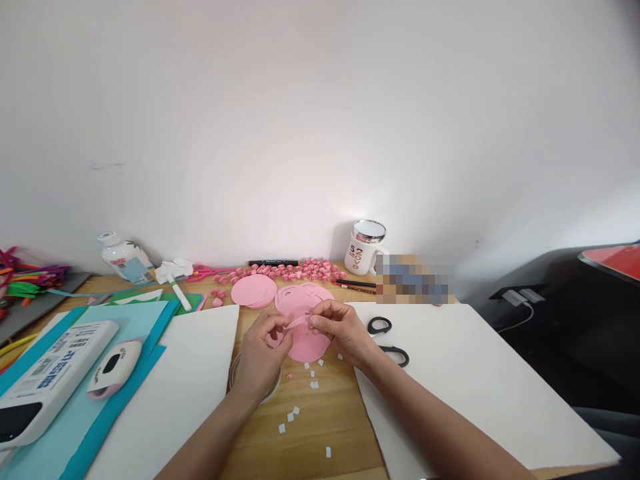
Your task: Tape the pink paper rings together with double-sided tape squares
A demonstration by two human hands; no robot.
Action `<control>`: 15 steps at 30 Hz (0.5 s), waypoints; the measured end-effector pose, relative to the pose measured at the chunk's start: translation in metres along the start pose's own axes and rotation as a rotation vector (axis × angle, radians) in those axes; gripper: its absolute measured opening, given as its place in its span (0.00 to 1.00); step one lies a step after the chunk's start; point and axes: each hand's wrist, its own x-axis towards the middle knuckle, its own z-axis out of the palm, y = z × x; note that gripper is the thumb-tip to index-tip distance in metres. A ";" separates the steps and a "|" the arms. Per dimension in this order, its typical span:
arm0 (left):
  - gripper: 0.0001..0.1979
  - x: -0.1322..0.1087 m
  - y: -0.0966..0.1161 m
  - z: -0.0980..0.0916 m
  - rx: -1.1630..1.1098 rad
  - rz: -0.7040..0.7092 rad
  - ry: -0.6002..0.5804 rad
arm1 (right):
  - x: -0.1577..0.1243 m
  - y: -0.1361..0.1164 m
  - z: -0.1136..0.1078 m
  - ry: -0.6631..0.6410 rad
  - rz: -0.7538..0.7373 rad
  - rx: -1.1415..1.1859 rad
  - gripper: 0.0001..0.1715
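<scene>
A curled pink paper strip (299,323) is stretched between my two hands above the wooden table. The fingers of my left hand (264,345) pinch its left end, while the thumb and fingertips of my right hand (341,328) close on the right end. Beneath them lie pink paper pieces (310,350), some with curved cuts, partly covered by my fingers. Behind and to the left is a stack of pink paper circles (253,291). A clear ring, possibly a tape roll (234,379), shows partly from under my left hand.
Rolled pink paper flowers (320,269) line the back beside a white mug (367,250). Black-handled scissors (380,325) sit at the right white sheet (475,373). Small white squares (291,417) dot the table. At left are a white bottle (125,259) and coloured paper (135,333).
</scene>
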 end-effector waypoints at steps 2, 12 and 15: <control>0.04 -0.001 -0.001 0.001 -0.054 -0.033 -0.005 | 0.000 -0.001 0.000 0.007 -0.007 -0.018 0.09; 0.12 0.000 0.008 0.001 -0.410 -0.178 -0.189 | 0.003 0.000 -0.003 0.112 -0.006 0.006 0.10; 0.13 0.000 0.004 0.002 -0.474 -0.206 -0.264 | 0.003 0.001 -0.004 0.143 -0.007 0.013 0.10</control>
